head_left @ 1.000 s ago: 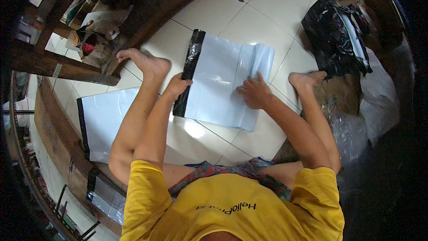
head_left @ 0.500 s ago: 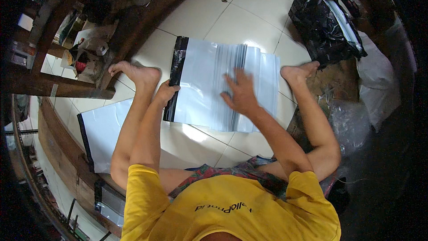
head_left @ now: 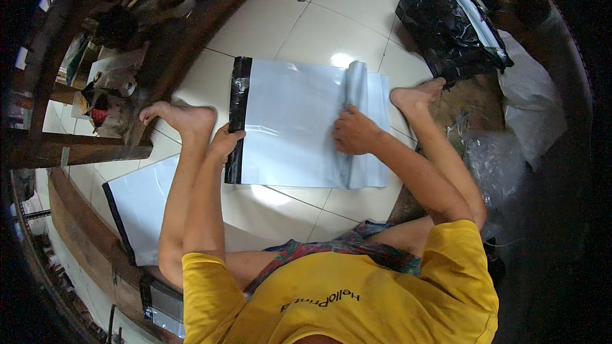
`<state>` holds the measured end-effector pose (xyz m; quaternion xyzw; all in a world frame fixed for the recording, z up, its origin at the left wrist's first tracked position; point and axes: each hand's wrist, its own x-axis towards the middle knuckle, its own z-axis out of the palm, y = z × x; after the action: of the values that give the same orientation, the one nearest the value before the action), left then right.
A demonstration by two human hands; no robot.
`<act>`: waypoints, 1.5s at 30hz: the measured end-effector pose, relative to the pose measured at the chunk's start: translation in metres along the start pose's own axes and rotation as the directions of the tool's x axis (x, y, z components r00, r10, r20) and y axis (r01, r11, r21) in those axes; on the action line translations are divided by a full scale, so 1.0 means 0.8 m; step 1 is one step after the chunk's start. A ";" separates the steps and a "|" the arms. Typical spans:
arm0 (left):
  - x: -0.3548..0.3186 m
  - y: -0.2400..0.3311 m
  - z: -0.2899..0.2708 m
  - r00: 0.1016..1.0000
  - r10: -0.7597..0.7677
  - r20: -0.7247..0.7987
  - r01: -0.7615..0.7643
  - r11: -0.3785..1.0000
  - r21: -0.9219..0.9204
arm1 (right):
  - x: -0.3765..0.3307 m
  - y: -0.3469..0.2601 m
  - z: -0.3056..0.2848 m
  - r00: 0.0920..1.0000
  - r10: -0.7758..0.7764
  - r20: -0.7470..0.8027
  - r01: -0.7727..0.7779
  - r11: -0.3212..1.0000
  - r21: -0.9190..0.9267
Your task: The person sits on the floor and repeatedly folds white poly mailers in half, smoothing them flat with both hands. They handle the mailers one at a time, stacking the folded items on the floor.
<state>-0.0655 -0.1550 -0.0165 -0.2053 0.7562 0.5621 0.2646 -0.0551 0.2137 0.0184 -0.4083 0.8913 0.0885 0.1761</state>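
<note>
Between my legs on the floor lies a stack of pale plastic mailing bags (head_left: pixel 293 121) with a black strip (head_left: pixel 237 105) along its left edge. My left hand (head_left: pixel 228 143) pinches that strip, thumb on top and fingers hidden beneath. Toward the right end, the upper layers curl back in a rounded fold (head_left: pixel 357 89). My right hand (head_left: pixel 356 131) lies against this fold with its fingers curled in; whatever the fingertips grip is hidden. Beyond the fold, the lower layers stay flat.
More pale bags with a black edge (head_left: pixel 143 197) lie under my left leg. A black plastic sack (head_left: pixel 440 25) holding pale sheets stands at far right, near a whitish sack (head_left: pixel 532 89) and clear plastic (head_left: pixel 494 159). A wooden frame (head_left: pixel 197 32) runs along the left.
My right hand has gone from spread fingers over fanned layers to curled fingers at the fold. The fanned layers now lie smooth, with the fold farther right. My left hand keeps its hold.
</note>
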 end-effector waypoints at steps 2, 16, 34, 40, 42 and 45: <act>0.059 -0.081 -0.017 0.999 0.025 0.028 -0.021 0.993 -0.114 | -0.032 0.002 -0.006 0.987 0.159 -0.004 -0.159 0.987 0.035; -0.013 0.010 -0.008 0.995 -0.084 -0.046 0.087 0.994 0.069 | -0.072 -0.008 0.088 0.267 0.952 0.148 -0.701 0.087 0.708; -0.065 0.077 0.017 0.941 0.265 -0.209 0.026 0.559 0.829 | -0.077 0.000 0.117 0.197 0.980 0.002 -0.526 0.105 0.844; 0.056 -0.069 0.022 0.846 0.415 -0.335 -0.095 0.735 0.671 | -0.081 0.011 0.117 0.150 0.986 0.078 -0.526 0.013 0.850; 0.056 -0.072 0.032 0.844 0.405 -0.352 -0.056 0.719 0.692 | -0.081 0.008 0.116 0.161 0.986 0.053 -0.540 0.043 0.840; 0.049 -0.065 0.035 0.843 0.409 -0.350 -0.081 0.739 0.669 | -0.083 0.007 0.115 0.230 0.972 -0.049 -0.575 0.176 0.799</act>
<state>-0.0598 -0.1435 -0.0861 -0.1309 0.9612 0.2387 0.0449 0.0032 0.2914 -0.0405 0.2311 0.9359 -0.2615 -0.0485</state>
